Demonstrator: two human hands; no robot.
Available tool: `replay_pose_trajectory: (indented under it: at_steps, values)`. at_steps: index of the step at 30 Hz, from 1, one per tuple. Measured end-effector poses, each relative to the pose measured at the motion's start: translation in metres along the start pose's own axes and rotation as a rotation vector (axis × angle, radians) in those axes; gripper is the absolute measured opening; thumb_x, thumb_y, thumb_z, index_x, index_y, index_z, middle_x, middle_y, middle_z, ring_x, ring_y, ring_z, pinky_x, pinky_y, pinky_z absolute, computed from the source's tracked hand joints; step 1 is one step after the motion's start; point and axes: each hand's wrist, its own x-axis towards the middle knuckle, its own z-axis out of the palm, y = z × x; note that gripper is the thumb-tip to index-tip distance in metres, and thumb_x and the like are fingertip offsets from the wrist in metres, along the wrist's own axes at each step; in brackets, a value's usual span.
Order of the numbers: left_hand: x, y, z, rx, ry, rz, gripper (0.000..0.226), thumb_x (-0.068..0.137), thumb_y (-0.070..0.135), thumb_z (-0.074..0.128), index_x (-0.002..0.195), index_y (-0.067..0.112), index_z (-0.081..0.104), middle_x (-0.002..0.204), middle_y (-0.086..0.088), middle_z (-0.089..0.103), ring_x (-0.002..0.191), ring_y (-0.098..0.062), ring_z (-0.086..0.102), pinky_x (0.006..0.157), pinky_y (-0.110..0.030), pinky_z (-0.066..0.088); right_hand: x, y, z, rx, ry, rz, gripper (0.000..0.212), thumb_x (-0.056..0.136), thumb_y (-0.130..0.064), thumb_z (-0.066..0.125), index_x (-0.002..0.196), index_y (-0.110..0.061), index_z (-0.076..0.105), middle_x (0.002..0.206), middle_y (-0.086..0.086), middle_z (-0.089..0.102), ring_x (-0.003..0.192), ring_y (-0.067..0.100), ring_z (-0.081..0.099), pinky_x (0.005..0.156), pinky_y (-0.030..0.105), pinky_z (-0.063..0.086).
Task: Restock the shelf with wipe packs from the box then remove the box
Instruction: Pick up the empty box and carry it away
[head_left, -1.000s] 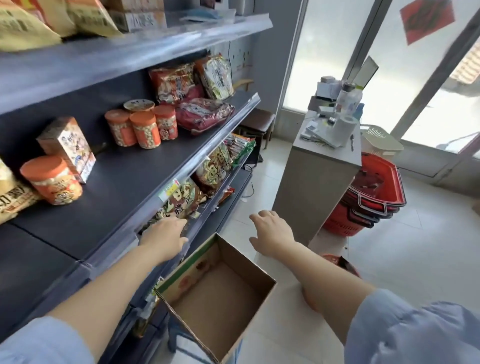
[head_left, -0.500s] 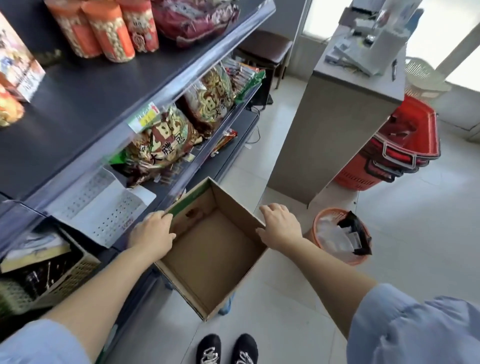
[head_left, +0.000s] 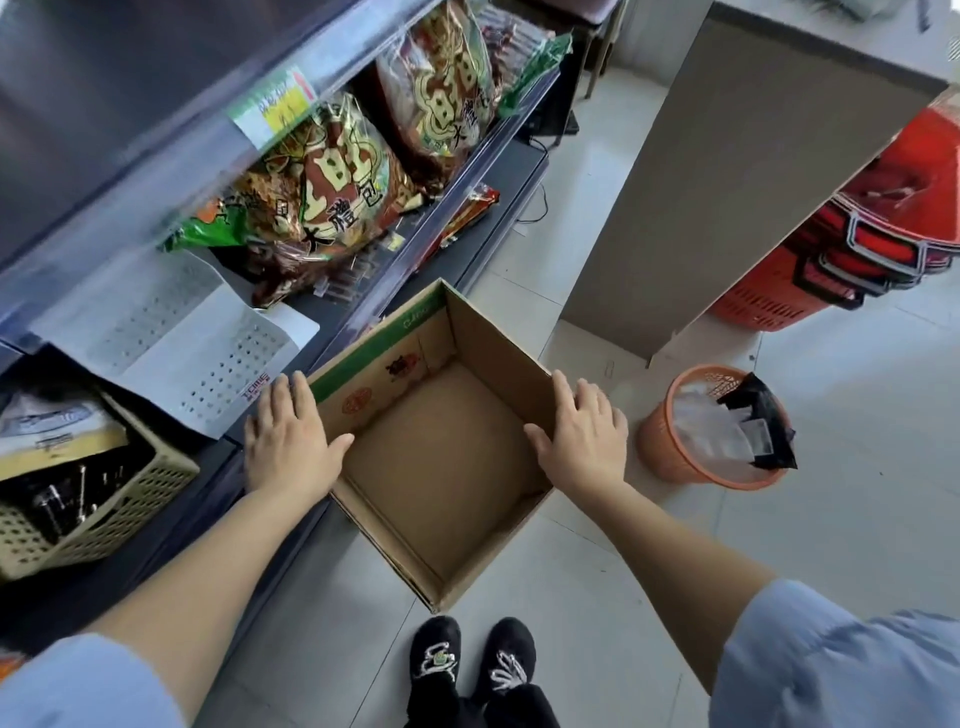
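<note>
With left hand and right hand flat, fingers straight, against opposite walls of the empty box beside the shelf, we press inward evenly before lifting.

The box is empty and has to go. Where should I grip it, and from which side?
Grip the cardboard box by its two opposite side walls at the rim, from above: it sits open-topped and empty, and the left hand and right hand rest on those rims.
</note>
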Motion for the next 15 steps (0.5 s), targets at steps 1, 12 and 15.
replay_pose_trajectory:
  at_steps: [1, 12, 15]
  values:
    - [0.0, -0.001, 0.0, -0.007, -0.007, -0.004, 0.097, 0.089, 0.051, 0.055, 0.152, 0.003, -0.001, 0.159, -0.018, 0.006, 0.147, -0.032, 0.005, 0.119, -0.045, 0.015, -0.002, -0.001, 0.002, 0.017, -0.005, 0.038, 0.069, 0.094, -0.052, 0.046, 0.15, -0.029, 0.013, 0.156, 0.008, 0.023, 0.145, 0.028, 0.018, 0.116, 0.05, 0.023]
    - [-0.003, 0.019, -0.018, -0.003, -0.05, 0.006, 0.092, 0.089, 0.044, 0.06, 0.149, -0.004, 0.009, 0.15, -0.025, 0.022, 0.14, -0.038, 0.019, 0.115, -0.042, 0.019, -0.012, -0.009, 0.001, 0.233, 0.002, 0.109, 0.064, 0.096, -0.036, 0.05, 0.151, -0.027, 0.017, 0.139, 0.011, 0.038, 0.13, 0.028, 0.032, 0.102, 0.036, 0.04]
    - [-0.003, 0.028, -0.026, -0.015, -0.081, 0.019, 0.091, 0.09, 0.043, 0.059, 0.15, -0.003, 0.008, 0.15, -0.025, 0.022, 0.14, -0.038, 0.018, 0.115, -0.043, 0.02, -0.014, -0.004, -0.007, 0.22, 0.016, 0.129, 0.062, 0.097, -0.035, 0.05, 0.15, -0.026, 0.019, 0.139, 0.011, 0.038, 0.129, 0.029, 0.033, 0.102, 0.036, 0.04]
